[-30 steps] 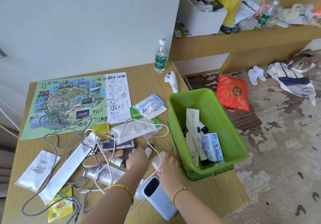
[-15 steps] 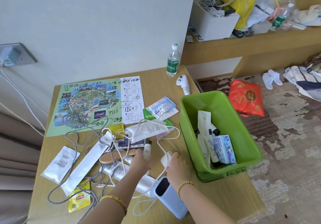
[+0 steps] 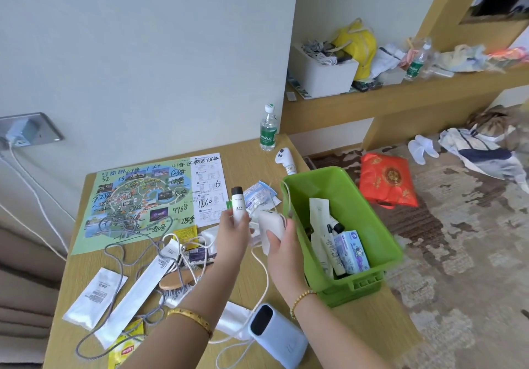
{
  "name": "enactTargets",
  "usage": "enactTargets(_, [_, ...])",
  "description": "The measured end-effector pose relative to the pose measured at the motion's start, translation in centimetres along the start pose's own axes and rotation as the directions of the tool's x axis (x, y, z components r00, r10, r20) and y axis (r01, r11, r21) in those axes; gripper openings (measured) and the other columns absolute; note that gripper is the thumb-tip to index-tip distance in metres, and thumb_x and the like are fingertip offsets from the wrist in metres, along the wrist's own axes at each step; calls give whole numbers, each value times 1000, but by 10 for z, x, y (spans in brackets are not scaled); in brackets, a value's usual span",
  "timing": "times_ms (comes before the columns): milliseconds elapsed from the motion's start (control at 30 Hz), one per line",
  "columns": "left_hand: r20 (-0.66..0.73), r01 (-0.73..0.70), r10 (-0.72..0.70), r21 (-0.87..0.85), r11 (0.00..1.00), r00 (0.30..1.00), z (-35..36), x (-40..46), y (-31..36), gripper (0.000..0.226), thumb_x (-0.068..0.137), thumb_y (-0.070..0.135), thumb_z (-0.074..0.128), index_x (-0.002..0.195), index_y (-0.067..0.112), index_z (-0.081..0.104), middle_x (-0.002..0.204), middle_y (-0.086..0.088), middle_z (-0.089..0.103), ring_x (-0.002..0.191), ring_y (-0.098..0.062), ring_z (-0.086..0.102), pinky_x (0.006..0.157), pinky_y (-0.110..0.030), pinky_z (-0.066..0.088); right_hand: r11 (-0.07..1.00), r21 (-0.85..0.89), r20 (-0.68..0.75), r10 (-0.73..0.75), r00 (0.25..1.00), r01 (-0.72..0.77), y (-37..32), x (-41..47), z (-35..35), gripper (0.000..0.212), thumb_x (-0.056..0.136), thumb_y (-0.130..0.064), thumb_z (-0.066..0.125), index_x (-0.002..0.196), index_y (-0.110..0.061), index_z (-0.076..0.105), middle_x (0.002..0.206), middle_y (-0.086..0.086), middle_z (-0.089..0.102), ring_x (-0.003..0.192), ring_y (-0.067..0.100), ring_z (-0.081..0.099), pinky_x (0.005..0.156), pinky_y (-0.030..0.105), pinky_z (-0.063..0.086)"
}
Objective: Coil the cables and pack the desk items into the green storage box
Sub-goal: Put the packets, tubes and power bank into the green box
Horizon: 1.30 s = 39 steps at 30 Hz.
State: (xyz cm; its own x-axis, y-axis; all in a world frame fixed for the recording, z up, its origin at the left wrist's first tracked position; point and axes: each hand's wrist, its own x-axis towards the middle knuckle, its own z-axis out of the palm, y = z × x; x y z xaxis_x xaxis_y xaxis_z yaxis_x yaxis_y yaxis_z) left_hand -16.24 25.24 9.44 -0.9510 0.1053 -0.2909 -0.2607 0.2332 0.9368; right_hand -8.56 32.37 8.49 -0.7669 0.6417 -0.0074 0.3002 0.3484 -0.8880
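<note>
The green storage box sits at the desk's right edge with tubes, a paper sleeve and a blue tissue pack inside. My left hand holds a small white tube with a black cap upright above the desk. My right hand grips a white charger plug just left of the box rim; its white cable trails down to the desk. A grey cable lies loose among sachets. A pale blue power bank lies at the front.
A park map and a receipt lie at the back of the desk, with a water bottle and a white handheld device. A wooden brush, white sachets and a yellow tea bag are scattered left. A red bag lies on the carpet.
Both hands rose from the desk clutter. The left one lifted the small tube, the right one lifted the charger plug toward the box. The camera view shifted left.
</note>
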Motion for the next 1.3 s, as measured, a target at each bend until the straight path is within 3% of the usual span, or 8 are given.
enactTargets(167, [55,-109,108,6,994,993,23,-7,50,13,93,24,49,94,11,50,90,-9,62,70,-22,60,63,-31,45,987,148,-105,-55,993,70,-21,23,-38,19,93,-24,51,106,-32,41,87,-22,54,76,-1,55,59,10,37])
enactTargets(400, [466,-65,-66,260,963,882,93,-24,69,36,95,9,30,127,26,31,80,-5,51,58,-18,55,37,-20,47,994,-36,-100,100,990,-104,5,62,-116,16,93,-22,50,107,-15,45,95,3,61,89,28,60,73,39,49])
enactTargets(533, [528,102,-274,332,938,804,133,-35,63,28,96,7,27,120,15,39,97,-8,51,70,-24,63,51,-24,55,939,-280,-42,196,980,-200,34,74,-148,23,90,-22,54,108,-10,48,103,13,64,91,31,61,68,34,46])
enactTargets(633, [525,39,-309,462,886,793,155,-30,51,31,95,9,38,123,-2,45,125,-21,49,99,-24,56,74,-30,46,889,-428,6,185,983,-165,51,82,-158,29,89,-22,54,113,-8,45,105,16,63,94,33,62,63,31,39])
enactTargets(833, [482,-130,-315,688,714,818,172,-23,32,44,97,18,32,132,-9,36,121,-25,53,96,-23,56,70,-33,45,797,-601,202,213,956,-51,66,99,-158,28,92,-29,51,112,-9,48,106,10,64,96,28,61,62,28,36])
enactTargets(933, [479,-188,-263,704,685,838,169,-16,33,41,95,14,33,132,-3,38,134,-21,47,121,-32,48,93,-36,42,775,-632,256,227,940,-15,69,107,-149,25,94,-30,48,108,-9,48,104,10,64,93,28,62,61,28,37])
enactTargets(1100, [437,-333,27,643,689,899,151,-11,38,31,90,10,35,114,9,54,104,-10,56,92,-24,53,76,-31,43,759,-650,322,224,920,42,70,117,-127,25,93,-26,48,111,-9,49,109,11,64,99,29,61,67,29,43])
enactTargets(1300, [363,-475,323,497,726,874,105,-18,29,37,89,1,36,116,12,61,115,-5,62,109,-18,53,90,-27,43,614,-774,358,223,907,155,76,105,-108,26,89,-4,41,109,-10,57,113,11,61,105,28,56,79,33,49])
